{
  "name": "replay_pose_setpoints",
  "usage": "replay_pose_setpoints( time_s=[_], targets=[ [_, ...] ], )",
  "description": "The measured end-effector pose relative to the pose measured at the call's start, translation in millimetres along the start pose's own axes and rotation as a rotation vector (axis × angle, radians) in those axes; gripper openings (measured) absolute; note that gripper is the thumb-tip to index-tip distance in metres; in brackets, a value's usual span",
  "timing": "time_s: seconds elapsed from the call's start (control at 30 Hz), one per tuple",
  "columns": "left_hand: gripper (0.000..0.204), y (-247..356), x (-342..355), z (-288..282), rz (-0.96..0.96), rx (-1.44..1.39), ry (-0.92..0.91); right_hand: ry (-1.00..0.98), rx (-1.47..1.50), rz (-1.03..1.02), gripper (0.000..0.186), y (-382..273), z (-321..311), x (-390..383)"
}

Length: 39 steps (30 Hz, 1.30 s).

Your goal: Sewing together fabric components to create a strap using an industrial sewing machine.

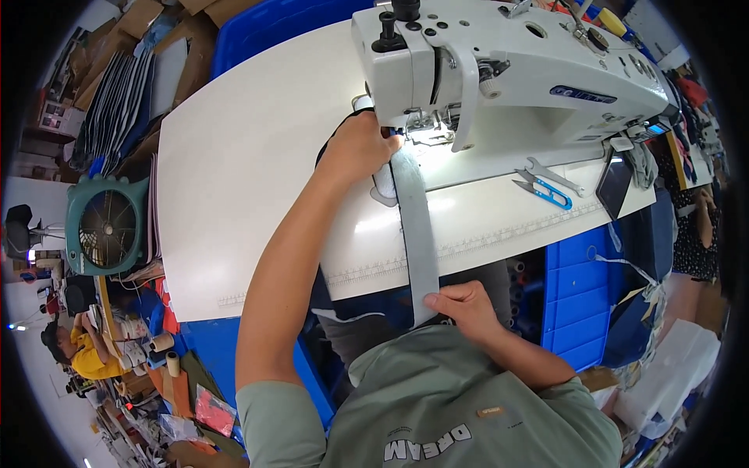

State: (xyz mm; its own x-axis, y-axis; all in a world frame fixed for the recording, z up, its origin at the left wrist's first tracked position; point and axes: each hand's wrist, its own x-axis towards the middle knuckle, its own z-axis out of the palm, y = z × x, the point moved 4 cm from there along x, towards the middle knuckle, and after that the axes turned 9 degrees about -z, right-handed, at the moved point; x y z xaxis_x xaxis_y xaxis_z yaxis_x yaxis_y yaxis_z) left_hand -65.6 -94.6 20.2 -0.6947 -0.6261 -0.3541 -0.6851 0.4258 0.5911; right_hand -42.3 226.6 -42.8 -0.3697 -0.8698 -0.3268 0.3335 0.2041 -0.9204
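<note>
A long grey fabric strip point(421, 234) with a dark edge runs from under the head of a white sewing machine point(499, 70) down over the table's front edge. Close by the lit needle area, my left hand point(363, 147) presses on the strip's far end, its fingertips partly hidden and bent together. Dark fabric point(331, 144) shows beyond that hand. Near my lap, my right hand point(464, 308) pinches the strip's near end between thumb and fingers.
On the white table point(234, 171) lie blue thread snips point(546, 191), a wrench point(555, 176) and a dark phone point(615, 183). A green fan point(107, 225) stands left, a blue crate point(576, 296) below right. A person in yellow point(90, 351) sits far left.
</note>
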Motion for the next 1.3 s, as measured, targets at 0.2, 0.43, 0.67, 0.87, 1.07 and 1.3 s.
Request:
replay_pose_setpoints(
  time_s=[0.2, 0.43, 0.67, 0.87, 1.07, 1.3],
  targets=[
    [0.032, -3.8, -1.1, 2.3, -0.065, -0.016, -0.013, 0.022, 0.061, 0.033, 0.020, -0.1, -10.4, -3.0],
    [0.030, -2.3, -1.9, 6.0, -0.033, -0.029, 0.076, 0.039, 0.109, -0.019, 0.024, 7.6, -7.1, -3.1],
    [0.028, -7.0, 1.3, 8.0, -0.013, -0.056, 0.125, 0.080, 0.168, -0.030, 0.027, 7.2, -7.1, 1.7],
    [0.024, -6.7, 1.9, 8.4, 0.031, -0.074, 0.227, 0.126, 0.138, -0.071, 0.024, -2.4, -9.2, 4.1],
    [0.022, -1.2, -1.8, 8.2, 0.036, -0.089, 0.266, 0.175, 0.142, -0.103, 0.023, -10.9, -8.0, 7.1],
    [0.025, -10.3, 3.7, 8.7, 0.059, -0.071, 0.286, 0.223, 0.000, -0.124, 0.024, -12.2, -3.2, 3.0]
  ],
)
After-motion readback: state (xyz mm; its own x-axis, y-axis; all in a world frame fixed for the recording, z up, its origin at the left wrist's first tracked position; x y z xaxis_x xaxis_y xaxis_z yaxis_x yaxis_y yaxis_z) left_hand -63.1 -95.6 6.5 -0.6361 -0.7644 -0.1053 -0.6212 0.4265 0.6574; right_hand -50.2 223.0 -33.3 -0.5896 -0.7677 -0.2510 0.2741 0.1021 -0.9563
